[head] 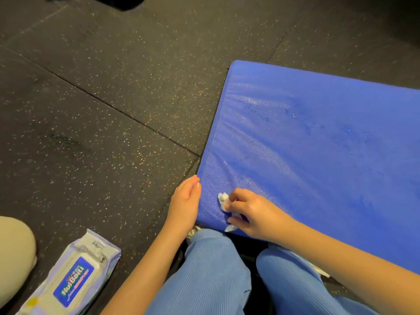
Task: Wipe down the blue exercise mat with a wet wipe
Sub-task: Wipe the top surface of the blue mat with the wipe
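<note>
Two hands: right hand pinches wet wipe, left hand touches mat edge.

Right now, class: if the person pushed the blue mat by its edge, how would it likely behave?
The mat looks thick and padded, so it would probably slide as one slab rather than crumple. Its wrinkled cover and wet sheen suggest a soft, possibly slippery surface to grip.

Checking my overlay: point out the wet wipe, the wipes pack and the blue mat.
wet wipe (223, 199), head view, crumpled white end.
wipes pack (73, 279), head view, blue label on top.
blue mat (318, 133), head view, bare top surface.
</note>
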A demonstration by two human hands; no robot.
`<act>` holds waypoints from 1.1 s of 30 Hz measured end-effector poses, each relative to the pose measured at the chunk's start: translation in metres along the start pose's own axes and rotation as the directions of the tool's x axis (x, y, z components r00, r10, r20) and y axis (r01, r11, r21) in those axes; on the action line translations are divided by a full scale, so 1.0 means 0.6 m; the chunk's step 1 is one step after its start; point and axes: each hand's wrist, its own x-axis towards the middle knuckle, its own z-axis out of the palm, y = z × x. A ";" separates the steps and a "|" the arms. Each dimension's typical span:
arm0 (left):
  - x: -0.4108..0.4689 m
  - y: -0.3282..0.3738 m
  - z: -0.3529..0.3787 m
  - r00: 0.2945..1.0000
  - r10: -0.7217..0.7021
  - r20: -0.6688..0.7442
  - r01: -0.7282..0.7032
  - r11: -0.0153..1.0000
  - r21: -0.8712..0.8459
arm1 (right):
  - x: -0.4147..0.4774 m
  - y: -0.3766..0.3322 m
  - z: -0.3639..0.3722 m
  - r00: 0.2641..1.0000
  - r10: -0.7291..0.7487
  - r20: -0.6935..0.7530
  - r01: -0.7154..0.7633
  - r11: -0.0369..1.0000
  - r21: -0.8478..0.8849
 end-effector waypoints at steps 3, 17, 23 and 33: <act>0.009 0.009 0.002 0.999 0.022 0.025 -0.024 0.998 0.064 | 0.007 0.041 -0.018 0.999 0.005 -0.042 -0.009 0.995 -0.103; 0.022 0.015 0.014 0.998 0.061 0.027 -0.065 0.977 0.203 | 0.000 0.089 -0.030 0.931 0.249 -0.266 -0.273 0.960 -0.058; 0.018 0.009 0.021 0.998 0.065 0.005 -0.064 0.964 0.257 | -0.026 0.028 -0.001 0.977 0.150 -0.152 -0.134 0.985 0.110; 0.012 0.027 0.007 0.998 0.060 -0.029 -0.054 0.982 0.179 | 0.048 0.043 0.009 0.955 0.207 -0.215 -0.183 0.975 0.124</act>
